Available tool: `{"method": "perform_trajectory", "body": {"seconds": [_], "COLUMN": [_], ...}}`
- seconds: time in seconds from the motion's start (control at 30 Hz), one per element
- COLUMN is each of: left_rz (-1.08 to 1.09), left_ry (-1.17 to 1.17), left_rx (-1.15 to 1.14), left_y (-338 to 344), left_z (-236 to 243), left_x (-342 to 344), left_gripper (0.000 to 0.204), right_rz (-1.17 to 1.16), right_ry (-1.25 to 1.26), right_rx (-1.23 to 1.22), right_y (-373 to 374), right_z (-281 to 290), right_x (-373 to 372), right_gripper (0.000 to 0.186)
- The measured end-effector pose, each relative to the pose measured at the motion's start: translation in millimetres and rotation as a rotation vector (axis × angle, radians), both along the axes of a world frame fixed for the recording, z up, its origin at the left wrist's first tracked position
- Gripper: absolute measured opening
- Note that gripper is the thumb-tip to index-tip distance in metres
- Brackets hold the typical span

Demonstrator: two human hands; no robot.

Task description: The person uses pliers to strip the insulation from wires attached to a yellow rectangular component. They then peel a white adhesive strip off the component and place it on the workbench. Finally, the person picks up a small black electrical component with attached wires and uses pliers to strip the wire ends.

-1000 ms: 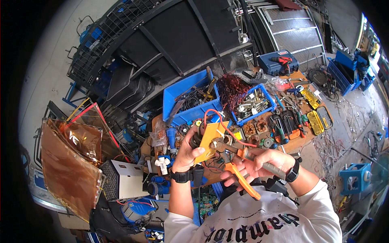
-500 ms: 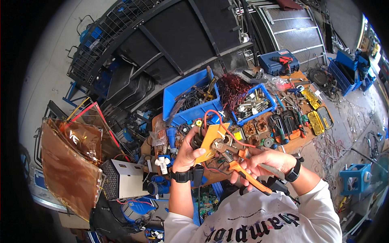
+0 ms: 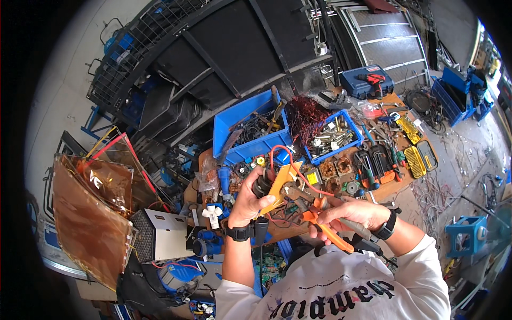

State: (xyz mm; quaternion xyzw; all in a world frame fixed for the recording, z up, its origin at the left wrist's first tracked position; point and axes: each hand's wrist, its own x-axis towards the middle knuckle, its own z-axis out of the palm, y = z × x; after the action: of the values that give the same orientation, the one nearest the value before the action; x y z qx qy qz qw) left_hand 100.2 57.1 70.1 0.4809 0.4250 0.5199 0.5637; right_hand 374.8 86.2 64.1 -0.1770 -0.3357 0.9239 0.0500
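My left hand [image 3: 246, 201] grips a yellow plate [image 3: 279, 190] with a black round part [image 3: 262, 185] behind it. The thumb presses on the plate's near side. A red wire [image 3: 273, 153] loops up from this piece and runs over to the right. In my right hand [image 3: 349, 212] is a pair of pliers [image 3: 332, 236] with orange handles, fingers wrapped around them. The pliers' metal jaws [image 3: 290, 190] are at the right face of the plate; what lies between them is too small to make out. A greyish bar also shows under the right hand.
Beyond my hands stand a blue bin [image 3: 250, 146] of cables and a blue tray [image 3: 341, 145] of metal parts. Hand tools and a yellow bit case [image 3: 416, 161] lie at the right. A red drill [image 3: 376, 80] rests on a blue case [image 3: 353, 85]. A white box [image 3: 169, 234] is at the left.
The yellow plate has turned more edge-on in my left hand. My right fingers have closed further around the pliers' handles, and the lower handle has swung slightly up and left.
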Motion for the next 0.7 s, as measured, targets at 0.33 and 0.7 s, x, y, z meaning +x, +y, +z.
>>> {"method": "perform_trajectory", "body": {"seconds": [0.33, 0.7], "left_rz": [-0.01, 0.008], "left_ry": [0.069, 0.032], "left_rx": [0.041, 0.027], "left_y": [1, 2], "left_z": [-6, -18], "left_x": [-3, -6], "left_gripper": [0.05, 0.051], "right_rz": [-0.023, -0.031], "right_ry": [-0.159, -0.086], "right_rx": [0.01, 0.108], "right_y": [-7, -11], "right_z": [1, -28], "right_x": [-6, -14], "right_gripper": [0.022, 0.034]}}
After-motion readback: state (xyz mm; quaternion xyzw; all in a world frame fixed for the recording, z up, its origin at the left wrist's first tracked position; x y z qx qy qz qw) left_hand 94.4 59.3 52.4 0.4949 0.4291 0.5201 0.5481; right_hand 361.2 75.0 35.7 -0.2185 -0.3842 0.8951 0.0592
